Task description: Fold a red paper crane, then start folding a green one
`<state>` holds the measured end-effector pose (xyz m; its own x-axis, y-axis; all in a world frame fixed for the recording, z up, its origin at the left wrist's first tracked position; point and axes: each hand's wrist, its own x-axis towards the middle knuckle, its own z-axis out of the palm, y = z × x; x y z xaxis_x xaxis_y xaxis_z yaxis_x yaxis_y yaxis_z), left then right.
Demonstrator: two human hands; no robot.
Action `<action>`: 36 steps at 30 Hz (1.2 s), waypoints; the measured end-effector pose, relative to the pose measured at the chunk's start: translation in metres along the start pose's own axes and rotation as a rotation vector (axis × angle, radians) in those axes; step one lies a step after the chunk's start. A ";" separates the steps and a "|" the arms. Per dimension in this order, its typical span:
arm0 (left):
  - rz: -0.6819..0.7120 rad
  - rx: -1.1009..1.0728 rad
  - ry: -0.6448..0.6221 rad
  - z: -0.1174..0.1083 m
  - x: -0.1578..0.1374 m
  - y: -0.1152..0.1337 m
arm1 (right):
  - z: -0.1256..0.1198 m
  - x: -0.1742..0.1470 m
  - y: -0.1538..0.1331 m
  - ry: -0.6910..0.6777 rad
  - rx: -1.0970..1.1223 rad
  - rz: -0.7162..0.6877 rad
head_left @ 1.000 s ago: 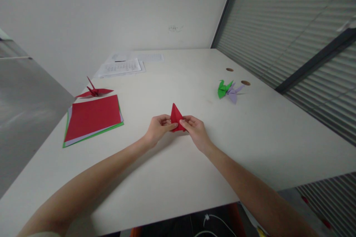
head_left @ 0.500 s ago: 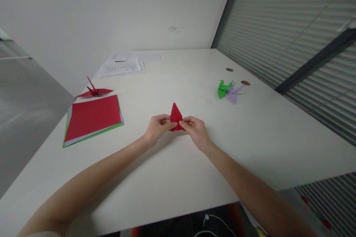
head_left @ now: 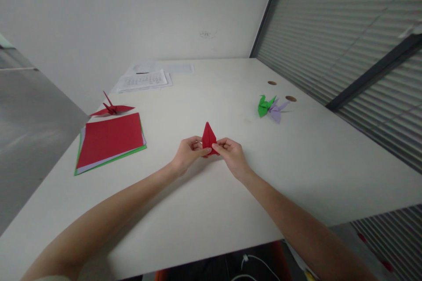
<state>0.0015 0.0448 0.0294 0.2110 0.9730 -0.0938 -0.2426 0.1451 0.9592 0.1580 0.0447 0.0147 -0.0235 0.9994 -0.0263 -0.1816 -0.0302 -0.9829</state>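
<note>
A small folded piece of red origami paper (head_left: 209,135) is held between both hands over the middle of the white table. Its pointed end faces away from me, and a crease runs down its centre. My left hand (head_left: 190,151) pinches the lower left corner, thumb on top and fingers behind. On the lower right side, my right hand (head_left: 231,153) grips it in the same way, its thumb lying near the left one. The fingers behind the paper are partly hidden.
To the left lies a stack of coloured sheets (head_left: 112,138), red on top, with a red paper crane (head_left: 112,109) behind it. Written papers (head_left: 143,80) lie farther back. At right sit a green crane (head_left: 264,105) and a lilac crane (head_left: 276,110) near two table holes.
My left thumb has shifted slightly right across the folded paper's lower edge. The centre crease shows more clearly now. My right hand stays nearly in place.
</note>
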 end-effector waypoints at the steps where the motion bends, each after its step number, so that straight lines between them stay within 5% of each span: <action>1: 0.002 -0.003 0.000 0.000 0.001 0.000 | 0.000 0.000 0.000 -0.006 0.004 0.006; 22: 0.001 0.081 -0.060 -0.001 0.000 -0.001 | -0.003 0.002 0.003 -0.053 -0.032 -0.013; 36: 0.102 -0.041 0.101 -0.008 0.007 0.000 | 0.000 -0.004 -0.001 -0.154 -0.122 0.009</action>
<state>-0.0043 0.0534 0.0271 0.0878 0.9958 -0.0247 -0.2965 0.0498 0.9537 0.1584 0.0408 0.0160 -0.1767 0.9841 -0.0163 -0.0604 -0.0274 -0.9978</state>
